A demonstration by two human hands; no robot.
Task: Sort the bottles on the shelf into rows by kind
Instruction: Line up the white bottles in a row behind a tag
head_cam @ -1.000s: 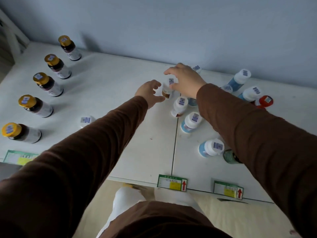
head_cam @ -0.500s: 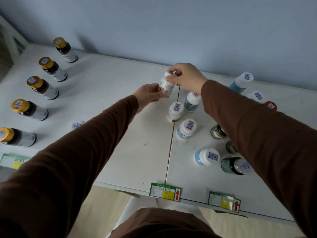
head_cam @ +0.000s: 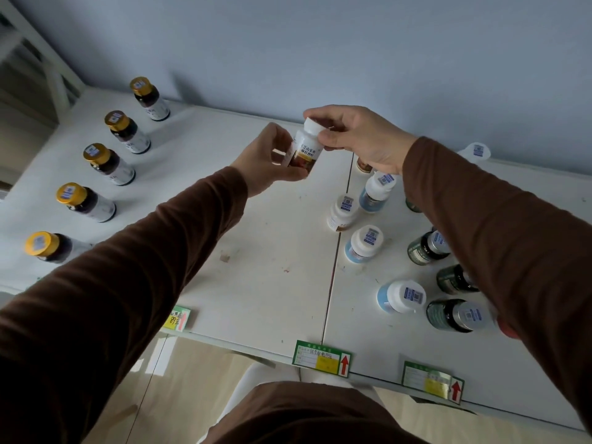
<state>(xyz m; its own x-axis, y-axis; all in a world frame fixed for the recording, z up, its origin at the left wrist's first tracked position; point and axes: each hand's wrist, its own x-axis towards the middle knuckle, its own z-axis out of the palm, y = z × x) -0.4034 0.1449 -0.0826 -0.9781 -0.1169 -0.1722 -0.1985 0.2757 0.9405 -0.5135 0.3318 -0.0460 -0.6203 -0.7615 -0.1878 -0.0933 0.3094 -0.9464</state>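
Nearest me, green price tags (head_cam: 321,357) line the shelf (head_cam: 256,277) edge. Above the shelf, my left hand (head_cam: 266,161) grips the white bottle's (head_cam: 306,149) body; my right hand (head_cam: 362,136) pinches its cap. Gold-capped bottles (head_cam: 96,155) form a row at far left.

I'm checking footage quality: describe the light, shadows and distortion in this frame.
Head view: dim, cool light; gold-capped bottles throw soft shadows rightward across the shelf; wide-angle bending splays the bottles outward; the held bottle's label reads fairly sharp between left hand and right hand; sleeves nearly black.
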